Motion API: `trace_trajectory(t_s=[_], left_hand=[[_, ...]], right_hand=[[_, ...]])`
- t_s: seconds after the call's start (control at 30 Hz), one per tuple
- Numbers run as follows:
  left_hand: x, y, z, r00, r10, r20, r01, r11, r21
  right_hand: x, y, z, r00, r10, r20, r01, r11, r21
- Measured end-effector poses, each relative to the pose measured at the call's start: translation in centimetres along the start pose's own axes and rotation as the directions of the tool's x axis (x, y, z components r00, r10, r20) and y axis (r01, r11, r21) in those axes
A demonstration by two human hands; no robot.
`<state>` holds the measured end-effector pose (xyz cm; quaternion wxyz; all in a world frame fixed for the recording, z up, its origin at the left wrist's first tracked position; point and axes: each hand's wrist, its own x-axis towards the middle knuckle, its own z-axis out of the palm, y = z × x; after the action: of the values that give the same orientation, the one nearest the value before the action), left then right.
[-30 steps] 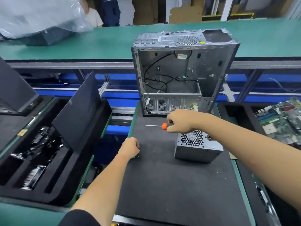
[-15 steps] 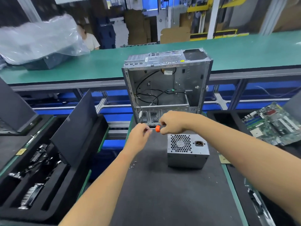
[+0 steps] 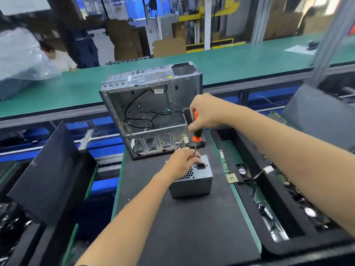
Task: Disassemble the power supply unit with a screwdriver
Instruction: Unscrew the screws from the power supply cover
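Note:
A grey metal power supply unit (image 3: 194, 184) sits on the black mat, its vented face with the power socket turned up. My right hand (image 3: 206, 112) grips the orange and black handle of a screwdriver (image 3: 196, 135), held nearly upright with the tip pointing down at the unit's top far edge. My left hand (image 3: 181, 162) rests on the unit's top and pinches the screwdriver's thin shaft near the tip. The tip itself is hidden behind my left fingers.
An open, emptied computer case (image 3: 151, 110) stands just behind the unit. Black foam trays with parts lie at left (image 3: 48, 181) and right (image 3: 284, 214). A green circuit strip (image 3: 223, 163) lies beside the mat (image 3: 192, 227). A person (image 3: 59, 58) stands behind the far green bench.
The screwdriver swung from lying level to nearly upright over the power supply unit. My left hand moved from the mat's left to the shaft and now rests on the unit.

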<state>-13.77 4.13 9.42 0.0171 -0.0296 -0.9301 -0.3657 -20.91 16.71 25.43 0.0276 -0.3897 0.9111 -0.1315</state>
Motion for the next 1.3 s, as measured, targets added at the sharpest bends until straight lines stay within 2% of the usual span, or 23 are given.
trace_trajectory(t_s=[0.27,0.97,1.3], left_hand=[[-0.4,-3.4,0.6,0.996,-0.076,-0.036,0.07,0.989,-0.127],[-0.2,-3.9,1.4,0.993,-0.1,-0.065,0.092,0.99,-0.111],[-0.4,-3.7,1.2,0.993,-0.107,-0.053,0.1,0.988,-0.117]], right_hand=[[0.2,0.1,2.5,0.999,0.018,0.04,-0.018,1.0,0.004],[1.5,-0.3,2.9,0.999,-0.023,0.038,0.025,0.999,-0.038],[1.2,-0.5,2.8,0.999,0.014,0.033,-0.013,0.999,-0.031]])
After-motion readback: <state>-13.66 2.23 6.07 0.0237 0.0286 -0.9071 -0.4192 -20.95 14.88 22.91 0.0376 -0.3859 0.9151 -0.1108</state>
